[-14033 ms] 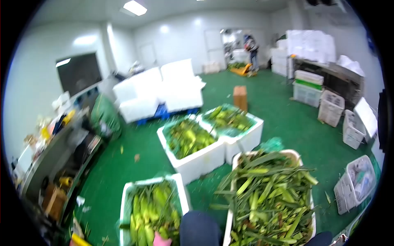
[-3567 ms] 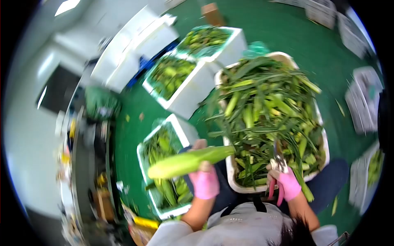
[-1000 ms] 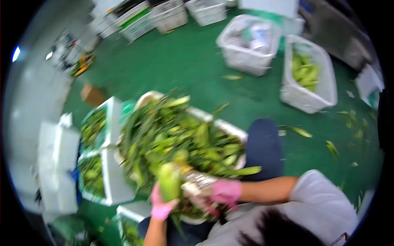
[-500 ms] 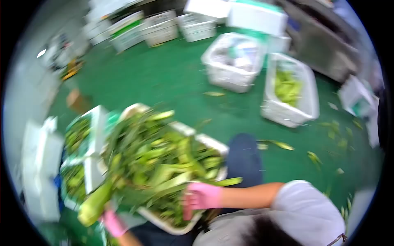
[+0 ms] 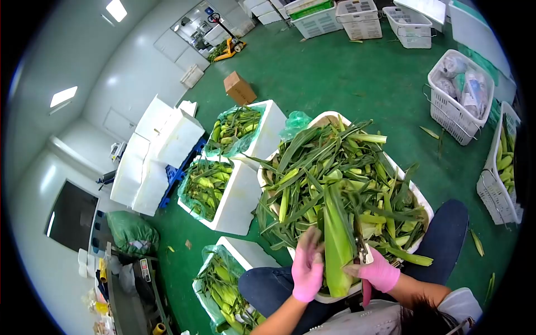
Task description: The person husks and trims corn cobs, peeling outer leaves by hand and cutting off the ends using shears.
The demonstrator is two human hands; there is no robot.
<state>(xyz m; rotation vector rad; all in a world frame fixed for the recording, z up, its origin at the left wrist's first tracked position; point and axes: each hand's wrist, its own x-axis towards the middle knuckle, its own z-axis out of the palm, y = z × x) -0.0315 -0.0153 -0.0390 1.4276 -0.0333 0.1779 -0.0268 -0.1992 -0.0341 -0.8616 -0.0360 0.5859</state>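
Note:
A large green ear of corn in its husk (image 5: pixel 338 245) stands upright between my hands, at the near edge of a white tub (image 5: pixel 425 207) heaped with leaves and husks. My left hand (image 5: pixel 308 271), in a pink glove with bare fingertips, is beside the ear's left side, its fingers stretched out and apart. Gloved alike, my right hand (image 5: pixel 379 272) is wrapped round pruning shears (image 5: pixel 366 255) with metal jaws and a red handle below. Its fingertips touch the ear's lower right side. The shears' jaws are partly hidden by leaves.
On the left stand foam boxes (image 5: pixel 228 192) lined with green plastic and filled with corn. White crates (image 5: pixel 455 109) stand on the right, one holding bagged items. A cardboard box (image 5: pixel 239 88) and an orange pallet jack (image 5: pixel 228 51) are farther back. Loose husks lie on the green floor.
The view has swung left. My left hand has brought the ear from the tub's left side to in front of me, and its fingers have loosened. My right hand has come to the ear.

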